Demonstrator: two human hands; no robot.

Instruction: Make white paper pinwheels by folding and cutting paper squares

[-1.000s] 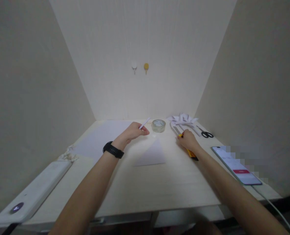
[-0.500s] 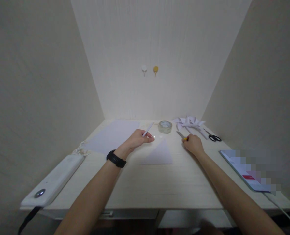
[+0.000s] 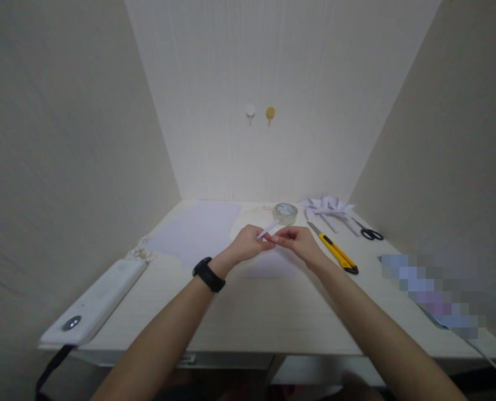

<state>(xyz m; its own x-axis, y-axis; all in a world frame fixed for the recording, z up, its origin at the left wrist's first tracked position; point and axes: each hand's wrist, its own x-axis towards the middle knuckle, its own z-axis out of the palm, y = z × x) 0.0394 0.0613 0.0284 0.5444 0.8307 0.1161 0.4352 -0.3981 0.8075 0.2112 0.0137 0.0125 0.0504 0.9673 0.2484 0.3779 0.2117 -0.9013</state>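
My left hand (image 3: 250, 244) is closed on a thin white paper stick (image 3: 270, 228), which slants up and to the right. My right hand (image 3: 300, 243) meets it, thumb and finger pinched together at the left fingertips. Whatever lies in that pinch is too small to make out. Beneath both hands is a small white paper piece (image 3: 268, 269), partly covered by them. A yellow utility knife (image 3: 339, 253) lies right of my right hand, its blade out. Just behind the hands stands a roll of clear tape (image 3: 285, 215).
Folded white paper pinwheels (image 3: 330, 207) and black-handled scissors (image 3: 372, 234) lie at the back right. Larger white paper (image 3: 206, 231) covers the back left. A white device (image 3: 93, 305) sits front left, a blurred-out tablet (image 3: 434, 298) with a cable at right. Walls enclose the desk.
My right hand has let go of the utility knife, now lying on the desk, and moved left to meet my left hand. The left hand still holds the paper stick.
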